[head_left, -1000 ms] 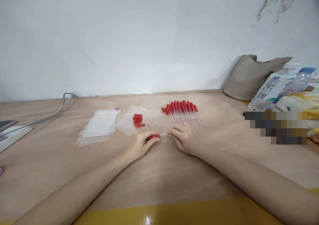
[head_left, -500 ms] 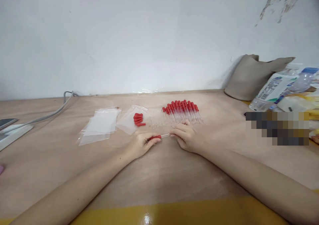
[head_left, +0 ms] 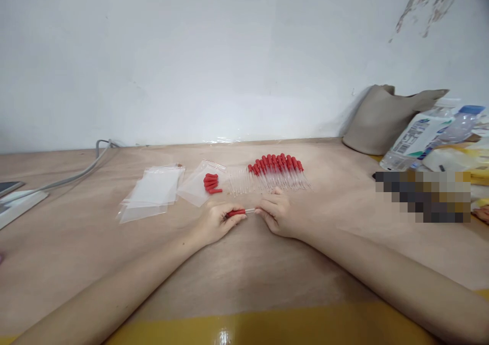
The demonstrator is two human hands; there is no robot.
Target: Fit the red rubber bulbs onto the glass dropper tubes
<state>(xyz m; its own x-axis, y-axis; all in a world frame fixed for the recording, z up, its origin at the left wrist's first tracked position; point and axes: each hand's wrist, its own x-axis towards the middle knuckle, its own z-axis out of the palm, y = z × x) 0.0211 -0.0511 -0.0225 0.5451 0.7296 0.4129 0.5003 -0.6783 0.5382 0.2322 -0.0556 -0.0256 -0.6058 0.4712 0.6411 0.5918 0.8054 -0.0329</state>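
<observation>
One dark flat object (head_left: 9, 188) and one white flat object (head_left: 23, 206) are lying at the left edge, toward nine o'clock from the hands, with one grey cable (head_left: 57, 186) running past them to the wall. Several clear bags (head_left: 153, 189) are overlapping between nine and ten, too merged to count; one separate bag (head_left: 191, 186) is lying at ten, with five or six loose red bulbs (head_left: 211, 182) resting at its right-hand side.

The one left hand (head_left: 219, 220) is curling nearly closed, pinching one red bulb (head_left: 236, 213) between thumb and fingers at the centre of the dial. Beyond it, at twelve, a row of bare tubes (head_left: 240, 182) is lying, too faint to count. One clear tube (head_left: 249, 211) is bridging the hands, its end meeting the bulb; how deep it is sitting I cannot tell. The one right hand (head_left: 277, 215) is closing its fingertips on the tube's other end.

Upwards of ten red-topped tubes (head_left: 282, 165) are fanning out between one and two. One grey-brown container (head_left: 372, 123) is standing at two, and two plastic bottles (head_left: 420, 133) are leaning just right of it.
</observation>
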